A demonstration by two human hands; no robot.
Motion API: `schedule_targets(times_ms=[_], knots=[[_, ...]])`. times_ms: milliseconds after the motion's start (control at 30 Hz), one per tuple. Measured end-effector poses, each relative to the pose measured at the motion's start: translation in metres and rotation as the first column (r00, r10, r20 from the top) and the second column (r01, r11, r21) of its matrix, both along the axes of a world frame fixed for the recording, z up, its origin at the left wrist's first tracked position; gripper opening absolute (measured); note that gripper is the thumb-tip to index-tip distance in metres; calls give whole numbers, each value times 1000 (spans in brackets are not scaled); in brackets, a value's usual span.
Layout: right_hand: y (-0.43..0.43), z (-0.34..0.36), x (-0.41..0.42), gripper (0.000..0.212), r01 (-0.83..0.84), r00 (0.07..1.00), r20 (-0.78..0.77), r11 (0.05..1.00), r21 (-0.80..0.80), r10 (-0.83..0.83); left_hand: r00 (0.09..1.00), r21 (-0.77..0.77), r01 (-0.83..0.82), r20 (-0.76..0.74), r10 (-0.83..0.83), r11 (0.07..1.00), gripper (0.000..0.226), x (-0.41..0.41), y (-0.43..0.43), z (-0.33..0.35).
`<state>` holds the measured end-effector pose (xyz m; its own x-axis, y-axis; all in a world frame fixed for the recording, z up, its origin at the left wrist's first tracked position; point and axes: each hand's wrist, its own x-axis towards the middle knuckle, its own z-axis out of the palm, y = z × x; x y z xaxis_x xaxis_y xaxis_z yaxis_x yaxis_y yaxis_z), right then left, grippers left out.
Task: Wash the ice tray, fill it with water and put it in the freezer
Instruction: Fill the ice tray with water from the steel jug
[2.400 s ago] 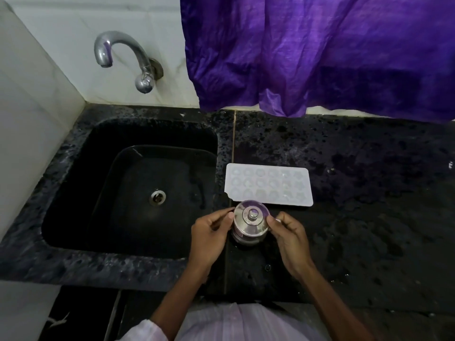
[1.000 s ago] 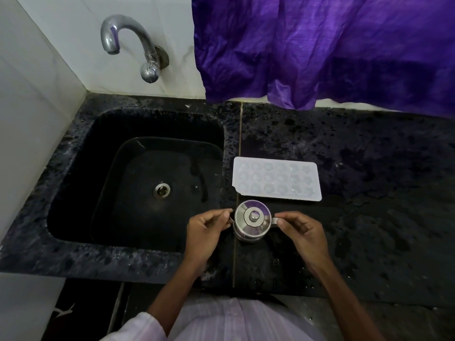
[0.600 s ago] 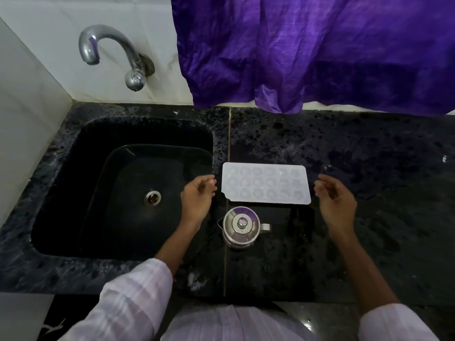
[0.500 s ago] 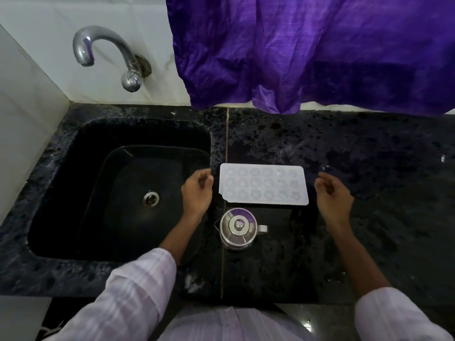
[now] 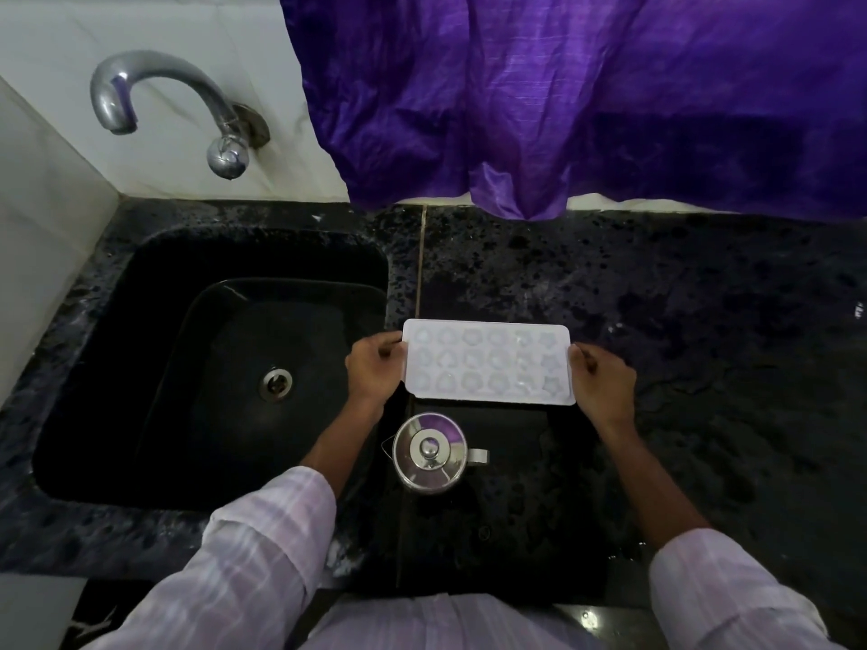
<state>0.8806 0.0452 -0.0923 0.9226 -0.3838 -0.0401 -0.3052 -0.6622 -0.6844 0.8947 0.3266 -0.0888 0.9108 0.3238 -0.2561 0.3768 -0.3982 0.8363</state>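
Head cam, what I see:

- Counter (image 5: 657, 321): black speckled stone, wet patches, fills most of the frame.
- Curtain (image 5: 563, 96): purple, hangs over the back wall, hem just above the counter.
- Sink (image 5: 164, 283): black basin set into the counter on the left, drain (image 5: 277, 383) near its middle.
- Tap (image 5: 155, 65): chrome, wall-mounted, spout curves out over the sink's back-left corner. No water visible at the spout.
- Tray (image 5: 488, 363): white, 3 rows of 6 cells, long side across the frame, over the counter just right of the sink edge. I can't tell if it's lifted or resting, or if the cells hold water.
- Pot (image 5: 429, 450): small steel pot, lid on, knob up, handle to the right, on the counter just in front of the tray, not touching it.
- Left hand (image 5: 373, 368): fingers curled on the tray's left short edge, gripping it.
- Right hand (image 5: 603, 380): same on the right short edge.

So 2 hands, 1 per end, both clamped on the tray.
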Motion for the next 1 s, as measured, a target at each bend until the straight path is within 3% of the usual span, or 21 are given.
schedule_targets(times_ms=[567, 1000], knots=[[-8, 0, -2, 22, 105, 994, -3, 971, 212, -107, 994, -157, -106, -56, 98, 982, 22, 2, -5, 2], [-36, 28, -25, 13, 235, 948, 80, 848, 475, -307, 1000, -311, 11, -4, -13, 950, 25, 7, -24, 52]])
